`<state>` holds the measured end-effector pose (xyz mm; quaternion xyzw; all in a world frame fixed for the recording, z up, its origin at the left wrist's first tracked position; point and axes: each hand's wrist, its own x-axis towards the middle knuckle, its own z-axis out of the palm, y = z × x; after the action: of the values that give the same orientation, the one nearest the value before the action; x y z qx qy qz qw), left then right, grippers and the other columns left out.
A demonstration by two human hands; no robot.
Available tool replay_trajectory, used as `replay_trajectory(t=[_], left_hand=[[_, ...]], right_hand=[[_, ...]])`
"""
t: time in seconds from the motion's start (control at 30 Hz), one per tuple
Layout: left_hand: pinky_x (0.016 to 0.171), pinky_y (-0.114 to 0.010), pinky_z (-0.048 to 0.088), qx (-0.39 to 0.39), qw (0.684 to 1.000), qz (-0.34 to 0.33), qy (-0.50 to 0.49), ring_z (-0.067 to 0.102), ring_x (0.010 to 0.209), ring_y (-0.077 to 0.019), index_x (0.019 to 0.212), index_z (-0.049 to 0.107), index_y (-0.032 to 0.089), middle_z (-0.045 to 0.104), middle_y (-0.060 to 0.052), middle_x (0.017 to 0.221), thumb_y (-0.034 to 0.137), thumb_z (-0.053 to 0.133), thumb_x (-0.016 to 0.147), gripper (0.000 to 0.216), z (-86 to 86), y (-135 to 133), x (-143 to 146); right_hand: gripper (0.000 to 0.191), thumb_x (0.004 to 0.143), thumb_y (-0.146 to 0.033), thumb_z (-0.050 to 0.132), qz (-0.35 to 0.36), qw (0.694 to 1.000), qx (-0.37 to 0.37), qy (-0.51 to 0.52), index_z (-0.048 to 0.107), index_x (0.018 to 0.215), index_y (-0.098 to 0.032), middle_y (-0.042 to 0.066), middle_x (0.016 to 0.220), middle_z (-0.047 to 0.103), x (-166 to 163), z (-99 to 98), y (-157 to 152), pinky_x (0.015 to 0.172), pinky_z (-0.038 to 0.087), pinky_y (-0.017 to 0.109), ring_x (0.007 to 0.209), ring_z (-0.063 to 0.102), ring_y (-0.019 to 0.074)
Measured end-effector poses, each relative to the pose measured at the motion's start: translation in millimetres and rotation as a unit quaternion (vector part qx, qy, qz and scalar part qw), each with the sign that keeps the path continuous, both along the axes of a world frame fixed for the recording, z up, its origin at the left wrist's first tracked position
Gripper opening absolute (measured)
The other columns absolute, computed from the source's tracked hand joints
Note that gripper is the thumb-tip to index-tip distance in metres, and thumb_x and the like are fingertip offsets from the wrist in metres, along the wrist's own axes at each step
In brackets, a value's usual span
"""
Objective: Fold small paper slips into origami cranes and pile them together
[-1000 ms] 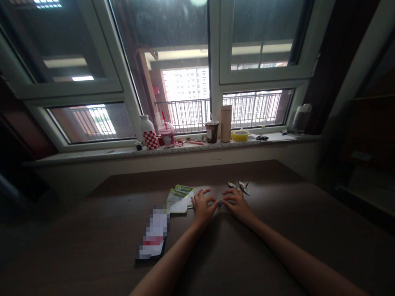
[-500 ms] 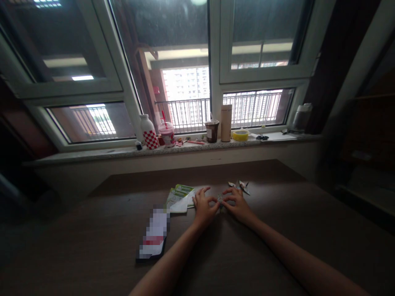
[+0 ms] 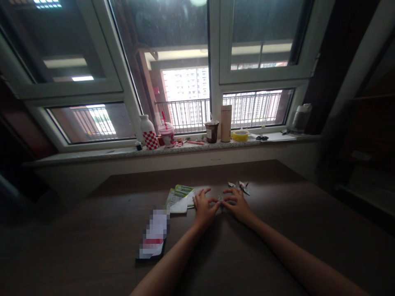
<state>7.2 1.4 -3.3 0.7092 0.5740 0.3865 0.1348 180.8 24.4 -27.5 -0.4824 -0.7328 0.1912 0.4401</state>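
Note:
Over the middle of the table (image 3: 101,230), my left hand (image 3: 204,206) and my right hand (image 3: 237,204) face each other. Between their thumbs and index fingers they pinch a small, pale, folded paper piece (image 3: 220,199), whose exact shape is too small to make out. The other fingers of both hands are spread. Just beyond my right hand lie folded paper shapes (image 3: 244,187) with pointed tips, partly hidden by its fingers. Beside my left hand are green-and-white printed packets (image 3: 174,196), with a white folded sheet (image 3: 181,205) on top.
A phone (image 3: 154,236), its screen blurred out, lies left of my left arm. Along the windowsill stand a red-checked bottle (image 3: 149,133), a pink drink cup (image 3: 167,135), a dark drink cup (image 3: 211,132), a tan flask (image 3: 226,123), yellow tape (image 3: 240,135) and scissors (image 3: 262,138).
The small paper piece has shifted slightly between my fingertips. Both hands stay in almost the same place, and everything else lies as before.

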Motion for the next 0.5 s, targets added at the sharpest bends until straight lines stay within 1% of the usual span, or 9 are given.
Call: replay_trajectory(t=[0.2, 0.37, 0.5], left_hand=[[0.113, -0.06, 0.019, -0.02, 1.0, 0.005, -0.002, 0.035, 0.134, -0.0314, 0.079, 0.076, 0.025, 0.054, -0.006, 0.135, 0.024, 0.073, 0.076, 0.004, 2.3, 0.5, 0.3], [0.113, -0.057, 0.022, 0.005, 1.0, 0.012, -0.007, 0.037, 0.132, -0.03, 0.077, 0.075, 0.024, 0.056, -0.006, 0.132, 0.027, 0.072, 0.077, 0.004, 1.0, 1.9, -1.3], [0.112, -0.055, 0.024, 0.011, 1.0, 0.017, -0.013, 0.039, 0.131, -0.0293, 0.076, 0.075, 0.024, 0.056, -0.006, 0.131, 0.027, 0.072, 0.077, 0.004, 0.0, 2.2, -2.9]], right_hand=[[0.009, 0.078, -0.034, 0.072, -0.003, 1.0, -0.005, 0.004, 0.079, 0.079, -0.028, 0.007, 0.116, 0.065, 1.9, 0.3, 1.1, 0.113, 0.024, 0.051, 0.13, 0.039, 0.0298], [0.013, 0.078, -0.038, 0.072, -0.032, 0.999, -0.011, 0.029, 0.078, 0.074, -0.027, 0.007, 0.106, 0.068, 1.1, -2.9, 3.0, 0.111, 0.027, 0.052, 0.123, 0.044, 0.0303], [0.016, 0.079, -0.041, 0.071, -0.036, 0.999, -0.019, 0.036, 0.077, 0.073, -0.027, 0.008, 0.107, 0.068, 0.1, -3.3, 3.1, 0.111, 0.028, 0.052, 0.119, 0.045, 0.0304]])
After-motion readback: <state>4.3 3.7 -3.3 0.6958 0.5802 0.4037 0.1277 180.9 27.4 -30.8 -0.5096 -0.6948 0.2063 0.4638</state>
